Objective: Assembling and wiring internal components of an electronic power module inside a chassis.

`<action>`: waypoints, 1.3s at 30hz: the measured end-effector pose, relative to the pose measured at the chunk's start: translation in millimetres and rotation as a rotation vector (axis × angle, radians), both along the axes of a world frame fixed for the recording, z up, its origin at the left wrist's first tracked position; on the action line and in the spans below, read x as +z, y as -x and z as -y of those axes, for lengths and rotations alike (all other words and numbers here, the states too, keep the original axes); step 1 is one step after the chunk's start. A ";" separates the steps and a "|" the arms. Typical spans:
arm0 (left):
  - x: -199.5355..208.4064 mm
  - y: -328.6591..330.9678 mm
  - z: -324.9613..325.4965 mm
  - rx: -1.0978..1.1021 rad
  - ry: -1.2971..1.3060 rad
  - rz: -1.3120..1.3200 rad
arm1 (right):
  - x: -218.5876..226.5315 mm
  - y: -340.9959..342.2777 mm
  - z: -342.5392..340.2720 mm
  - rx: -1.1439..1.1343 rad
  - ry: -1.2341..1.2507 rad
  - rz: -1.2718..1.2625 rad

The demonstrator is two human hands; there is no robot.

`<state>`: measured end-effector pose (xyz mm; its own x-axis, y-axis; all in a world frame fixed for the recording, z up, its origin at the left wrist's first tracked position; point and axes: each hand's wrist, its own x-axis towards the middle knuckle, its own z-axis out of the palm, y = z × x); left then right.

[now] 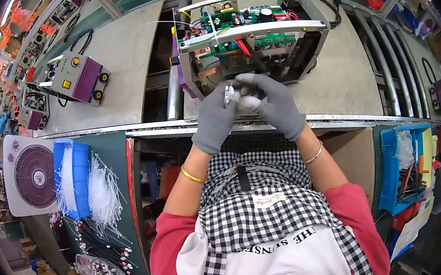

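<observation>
Both my hands wear grey gloves and meet in front of an open-sided machine (252, 32) with green circuit boards, a purple panel and red wires. Between the curled fingers of my left hand (217, 113) some small white plastic pieces (228, 95) show; they look like connectors. My right hand (276, 105) is close beside it, its fingers bent together and pale at the tips. Whatever those right fingers pinch is hidden. A thin white cable tie (211, 19) stands up from the machine's near boards.
A purple-and-grey machine (77, 77) stands on the bench at left. Metal rollers (392, 60) run at right. Left of me are a fan (35, 175), a blue bin (77, 179), loose cable ties (104, 195) and wire bundles (106, 251). A blue tray (391, 178) holds tools at right.
</observation>
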<state>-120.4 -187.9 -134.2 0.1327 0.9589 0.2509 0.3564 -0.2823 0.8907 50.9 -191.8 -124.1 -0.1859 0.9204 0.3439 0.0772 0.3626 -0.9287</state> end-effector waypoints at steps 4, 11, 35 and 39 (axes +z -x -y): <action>-6.7 3.1 -0.4 0.018 -0.122 -0.186 | 13.6 7.1 -5.5 -0.048 -0.173 0.282; 15.6 -2.1 -1.0 -0.133 0.333 0.211 | 9.7 -0.4 -16.3 -0.195 -0.449 0.423; 1.8 -15.0 -71.9 0.181 0.465 0.848 | -5.4 18.3 -17.4 -0.561 -0.308 0.453; 3.0 -16.0 -84.5 0.210 0.526 0.887 | -14.6 25.5 -41.3 -0.573 -0.438 0.585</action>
<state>-104.3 -103.4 -131.1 -0.0761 0.9577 -0.2774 -0.4868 0.2071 0.8486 25.4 -150.5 -138.7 0.0035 0.7355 0.6775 0.7657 0.4337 -0.4749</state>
